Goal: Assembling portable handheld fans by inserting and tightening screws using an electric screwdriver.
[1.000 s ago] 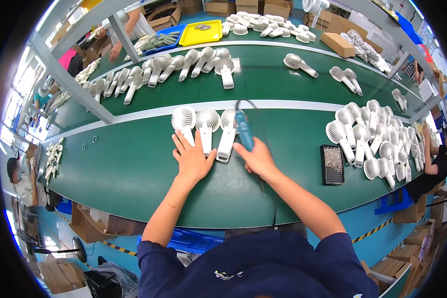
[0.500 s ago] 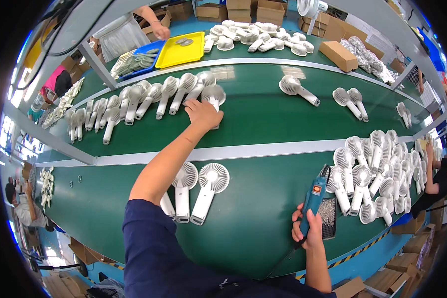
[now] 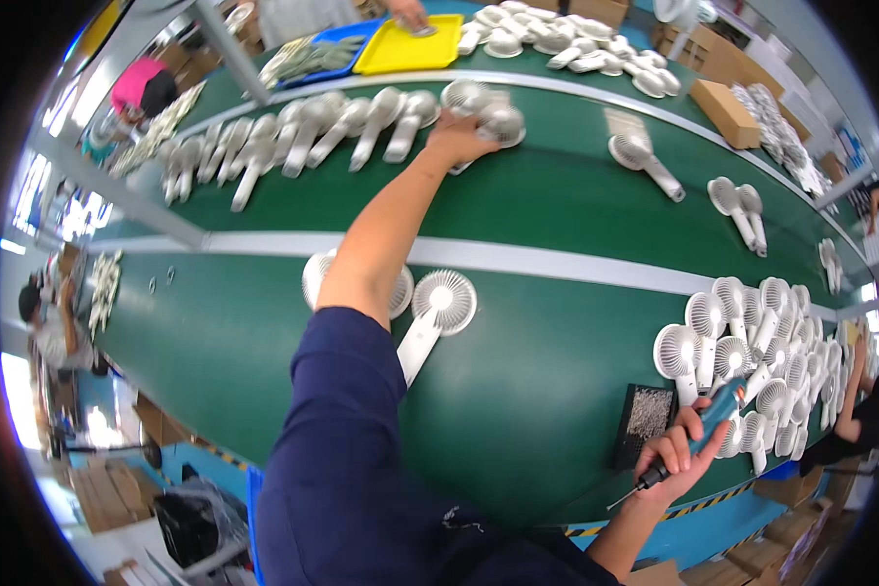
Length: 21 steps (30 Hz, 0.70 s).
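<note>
My left hand (image 3: 456,140), blurred by motion, reaches onto the far green surface and grips the handle of a white handheld fan (image 3: 503,125). Its fingers are partly hidden; another fan (image 3: 464,95) lies just beyond them. In my right hand (image 3: 676,459) is a blue electric screwdriver (image 3: 721,405), its thin bit pointing toward the lower left. Beside that hand sits a black tray (image 3: 625,430) of small screws. On the near surface a fan (image 3: 444,301) lies right of my left forearm, which partly covers other fans.
A grey rail (image 3: 547,266) crosses between the surfaces. Many fans (image 3: 732,303) crowd the right, and a row (image 3: 313,127) lines the far left. Behind are a yellow tray (image 3: 400,61) under another person's hand (image 3: 407,12), a blue tray (image 3: 332,70) and a cardboard box (image 3: 725,112).
The view has shifted. My left hand has moved the fan slightly right and away. My right hand has swung the screwdriver rightward, past the screw tray toward the crowded fans.
</note>
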Available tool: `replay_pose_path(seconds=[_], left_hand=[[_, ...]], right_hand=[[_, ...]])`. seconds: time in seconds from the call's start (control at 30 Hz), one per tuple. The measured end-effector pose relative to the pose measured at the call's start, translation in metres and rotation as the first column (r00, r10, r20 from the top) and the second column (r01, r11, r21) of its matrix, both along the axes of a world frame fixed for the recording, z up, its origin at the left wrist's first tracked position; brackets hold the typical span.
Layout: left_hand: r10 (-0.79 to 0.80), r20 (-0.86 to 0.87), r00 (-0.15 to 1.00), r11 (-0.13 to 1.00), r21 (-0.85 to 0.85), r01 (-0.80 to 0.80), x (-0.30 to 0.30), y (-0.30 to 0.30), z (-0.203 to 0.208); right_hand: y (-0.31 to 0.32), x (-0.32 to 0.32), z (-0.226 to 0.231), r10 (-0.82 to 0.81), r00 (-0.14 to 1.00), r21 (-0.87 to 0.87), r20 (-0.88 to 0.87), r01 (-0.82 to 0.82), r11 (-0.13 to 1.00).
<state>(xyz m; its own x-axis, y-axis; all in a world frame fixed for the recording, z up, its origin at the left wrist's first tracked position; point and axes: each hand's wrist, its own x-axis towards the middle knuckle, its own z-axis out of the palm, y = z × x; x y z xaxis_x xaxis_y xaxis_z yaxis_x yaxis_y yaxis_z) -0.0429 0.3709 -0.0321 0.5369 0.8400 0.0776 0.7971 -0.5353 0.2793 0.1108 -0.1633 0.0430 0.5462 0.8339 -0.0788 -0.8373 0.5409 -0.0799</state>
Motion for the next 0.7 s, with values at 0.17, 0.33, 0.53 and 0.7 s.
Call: replay_pose_path(seconds=[0.17,0.33,0.53,0.7], left_hand=[[0.035,0.171,0.985,0.997,-0.075,-0.022,-0.108,-0.114,0.093],[0.345,0.186,0.920,0.938,-0.051,-0.342,-0.268,-0.218,0.098],[0.572,0.106,0.814,0.819,-0.017,-0.573,-0.337,-0.265,0.033],[0.512,-0.004,0.859,0.859,0.007,-0.512,-0.299,-0.284,0.037]], right_hand=[[-0.010,-0.015,-0.006,-0.052,0.994,0.068,0.094,0.045,0.997],[-0.010,-0.033,-0.005,0.068,0.996,0.059,0.066,-0.071,0.996],[0.003,-0.057,-0.008,0.138,0.984,-0.002,0.117,-0.139,0.990],[0.011,-0.062,-0.017,0.134,0.985,-0.011,0.111,-0.133,0.991]])
